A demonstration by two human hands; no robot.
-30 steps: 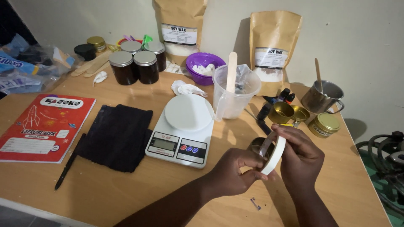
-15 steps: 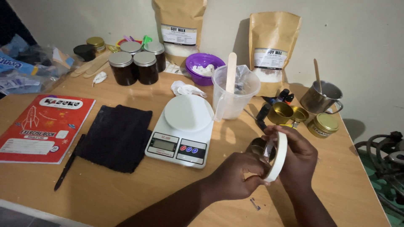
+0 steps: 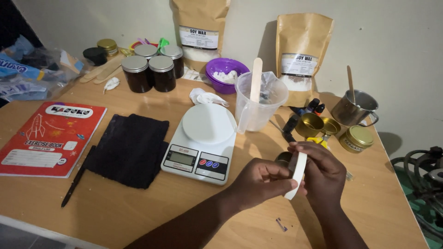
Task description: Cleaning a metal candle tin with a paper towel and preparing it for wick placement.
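Just right of the white kitchen scale (image 3: 201,138), above the wooden table (image 3: 138,212), both hands meet around a white roll of tape (image 3: 296,174). The left hand (image 3: 258,182) is closed, pinching the roll's near edge between thumb and fingers. The right hand (image 3: 323,173) curls over the roll from the far side, gripping it. A small gold tin (image 3: 282,159) sits partly hidden behind the hands. Beyond the scale stands a clear plastic jug (image 3: 258,103) with a wooden stick (image 3: 256,79) in it. A small metal piece (image 3: 281,224) lies on the table below the hands.
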